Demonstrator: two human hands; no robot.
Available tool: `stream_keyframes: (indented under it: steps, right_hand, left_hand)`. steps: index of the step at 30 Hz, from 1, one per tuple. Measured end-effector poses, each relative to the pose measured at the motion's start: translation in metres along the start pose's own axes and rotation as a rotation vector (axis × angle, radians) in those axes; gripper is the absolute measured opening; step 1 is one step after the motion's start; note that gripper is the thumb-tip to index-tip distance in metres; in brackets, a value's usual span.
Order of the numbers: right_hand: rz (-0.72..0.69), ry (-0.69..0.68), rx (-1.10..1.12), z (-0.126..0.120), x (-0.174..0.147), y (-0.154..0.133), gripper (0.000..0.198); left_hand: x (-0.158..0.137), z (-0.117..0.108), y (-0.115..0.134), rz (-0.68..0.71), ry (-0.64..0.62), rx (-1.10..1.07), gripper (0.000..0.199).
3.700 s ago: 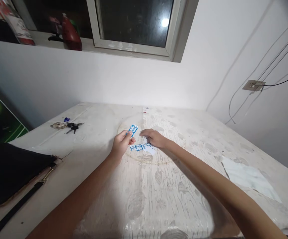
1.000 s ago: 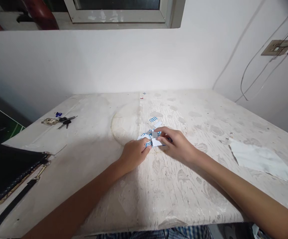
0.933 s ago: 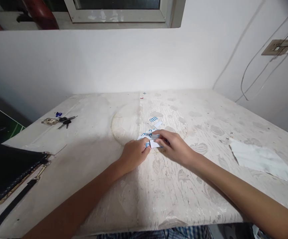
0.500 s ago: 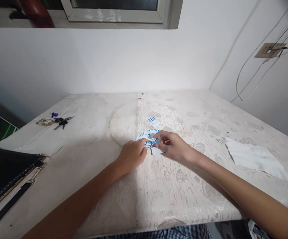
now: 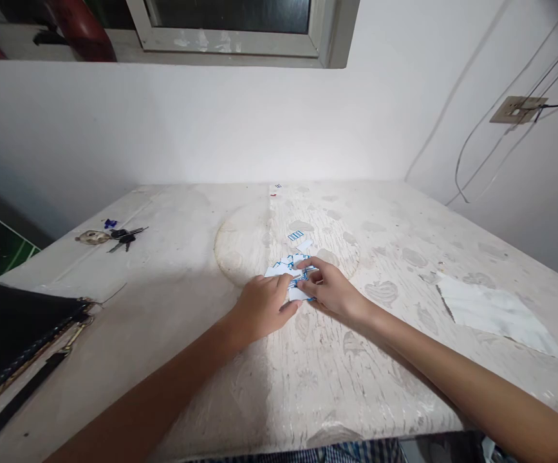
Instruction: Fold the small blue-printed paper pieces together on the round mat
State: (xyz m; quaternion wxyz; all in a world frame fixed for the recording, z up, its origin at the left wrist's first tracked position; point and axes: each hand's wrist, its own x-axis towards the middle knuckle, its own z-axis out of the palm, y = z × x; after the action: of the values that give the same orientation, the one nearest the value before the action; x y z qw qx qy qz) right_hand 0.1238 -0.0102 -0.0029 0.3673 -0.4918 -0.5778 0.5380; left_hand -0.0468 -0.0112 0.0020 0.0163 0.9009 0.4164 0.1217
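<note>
Both hands meet at a small pile of white paper pieces with blue lines [image 5: 279, 269] in the middle of the table. My left hand [image 5: 264, 305] lies at the pile's near left side, its fingers stretched onto the papers and its thumb spread apart from them. Over the right side of the pile, my right hand [image 5: 331, 286] has its fingers bent, with thumb and fingertips closing on blue-lined paper pieces; the exact pieces are partly hidden. Just beyond the pile lie a blue-striped paper strip [image 5: 296, 236] and a plain white slip [image 5: 304, 245].
Keys [image 5: 123, 238] lie at the left, beside a small blue thing [image 5: 110, 224]. A black pouch [image 5: 22, 334] with a strap occupies the near left. A white torn sheet [image 5: 495, 315] rests at the right. Cables hang from a wall socket [image 5: 519, 110].
My left thumb has moved away from its fingers, and the left hand lies flatter over the papers. My right hand stays at the pile. The view has tilted slightly.
</note>
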Motion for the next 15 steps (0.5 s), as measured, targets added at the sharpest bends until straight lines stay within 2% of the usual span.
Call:
stream_keyframes:
  steps: [5, 9, 15]
  right_hand:
    - [0.022, -0.017, 0.039, 0.000, -0.001, -0.005, 0.030]
    - [0.048, -0.061, 0.056, -0.003, -0.001, -0.009, 0.029]
    - [0.173, -0.159, 0.132, -0.015, -0.004, -0.021, 0.023]
  left_hand:
    - [0.002, 0.004, -0.003, 0.057, 0.012, 0.029, 0.027]
    - [0.005, 0.004, -0.001, -0.005, -0.005, 0.074, 0.024]
    - [0.007, 0.003, 0.001, -0.070, 0.016, 0.039, 0.029]
